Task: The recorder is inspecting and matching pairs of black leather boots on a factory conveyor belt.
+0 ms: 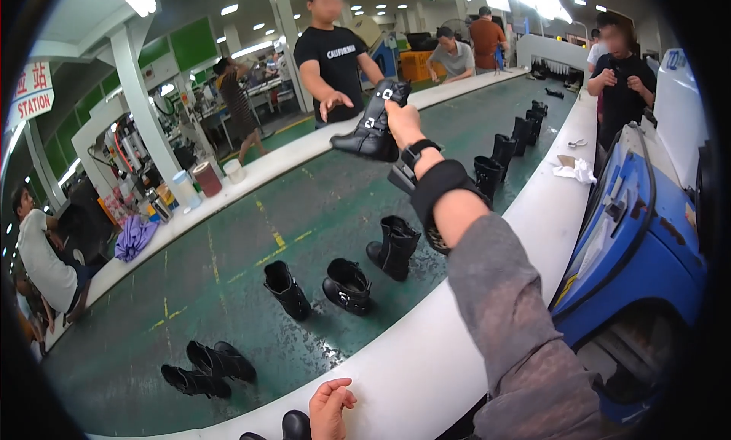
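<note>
My right arm reaches out over the green belt, and my right hand [403, 126] is closed around the upper part of a black boot [371, 128] with two pale buckles. The boot is held up in the air with its toe pointing left. Down at the white near edge, my left hand [331, 411] shows loosely curled fingers with nothing in them. Right beside it are rounded black shapes [295, 425], perhaps boot toes, cut off by the frame. Below my right arm, a buckled boot [347, 286] stands upright on the belt, between a boot [287, 289] and another boot [394, 247].
Two boots [221, 361] lean at the lower left of the green belt [251, 288]. Several more boots [502, 154] line its far right. Across stands a person [331, 55] with a hand near the raised boot. A blue machine [647, 242] borders the right side.
</note>
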Available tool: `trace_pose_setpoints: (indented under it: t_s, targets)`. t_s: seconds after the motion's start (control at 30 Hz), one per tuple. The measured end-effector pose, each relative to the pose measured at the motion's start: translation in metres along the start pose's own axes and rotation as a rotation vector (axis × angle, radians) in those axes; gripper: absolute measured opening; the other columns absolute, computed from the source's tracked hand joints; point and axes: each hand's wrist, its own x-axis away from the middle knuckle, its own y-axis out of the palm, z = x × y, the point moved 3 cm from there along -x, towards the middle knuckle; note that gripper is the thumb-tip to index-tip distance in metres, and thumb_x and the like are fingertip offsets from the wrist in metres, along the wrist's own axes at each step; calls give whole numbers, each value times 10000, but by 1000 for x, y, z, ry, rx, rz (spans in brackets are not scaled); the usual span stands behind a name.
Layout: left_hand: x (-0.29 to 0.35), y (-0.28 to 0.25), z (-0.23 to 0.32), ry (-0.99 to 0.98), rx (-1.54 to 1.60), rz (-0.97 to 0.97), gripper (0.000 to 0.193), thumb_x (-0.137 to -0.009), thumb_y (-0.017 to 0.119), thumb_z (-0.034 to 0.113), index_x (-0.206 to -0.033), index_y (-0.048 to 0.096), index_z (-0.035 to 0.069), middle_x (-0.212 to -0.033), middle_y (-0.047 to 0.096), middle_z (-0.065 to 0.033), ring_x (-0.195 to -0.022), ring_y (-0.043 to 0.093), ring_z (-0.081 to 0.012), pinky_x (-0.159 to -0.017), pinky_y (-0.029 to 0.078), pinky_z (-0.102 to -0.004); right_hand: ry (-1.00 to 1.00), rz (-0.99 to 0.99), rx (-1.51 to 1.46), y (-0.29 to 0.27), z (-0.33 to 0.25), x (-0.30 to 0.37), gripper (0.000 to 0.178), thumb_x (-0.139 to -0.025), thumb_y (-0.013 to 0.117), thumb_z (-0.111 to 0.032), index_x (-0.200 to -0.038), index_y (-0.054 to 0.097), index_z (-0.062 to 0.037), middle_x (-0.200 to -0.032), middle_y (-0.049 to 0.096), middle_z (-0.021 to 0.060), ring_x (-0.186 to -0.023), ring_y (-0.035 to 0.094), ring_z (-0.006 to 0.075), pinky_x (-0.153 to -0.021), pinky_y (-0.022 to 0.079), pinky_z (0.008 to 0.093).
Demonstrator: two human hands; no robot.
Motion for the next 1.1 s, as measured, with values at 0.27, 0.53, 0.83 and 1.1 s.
trace_pose_setpoints:
  t_s: [0.27,0.53,0.83,1.1]
  targets:
    - [5,-8,-13,-60,-19,18,255,-931,580,168,-1115,613,-5,-798,589,-14,-757,529,-97,-709,436,-238,-144,-654,89,48,34,39,208,-822,562,-96,-987,635,6,-827,623,58,-763,586,161,-699,477,296]
    - [3,-13,-22,-58,19,19,211,-915,569,155,-1071,606,18,-819,582,9,-745,531,-69,-678,429,-213,-392,-1298,6,18,-158,290,309,-892,593,-167,-1153,578,-1,-1031,582,21,-954,533,76,-829,439,245]
    - [-7,-20,-37,20,45,65,134,-895,560,126,-959,590,12,-770,573,-11,-676,535,-91,-607,425,-223,-975,-1603,256,60,-143,565,758,-680,712,-92,-1376,415,-139,-1240,443,206,-1013,541,385,-811,513,447]
    - [-4,-34,-63,99,-126,77,626,-898,642,277,-1392,386,-8,-1469,381,-134,-1318,382,-226,-1070,336,-367,-1134,-1549,255,111,-126,656,597,-772,649,-132,-1333,454,-190,-832,639,171,-878,581,363,-673,527,417]
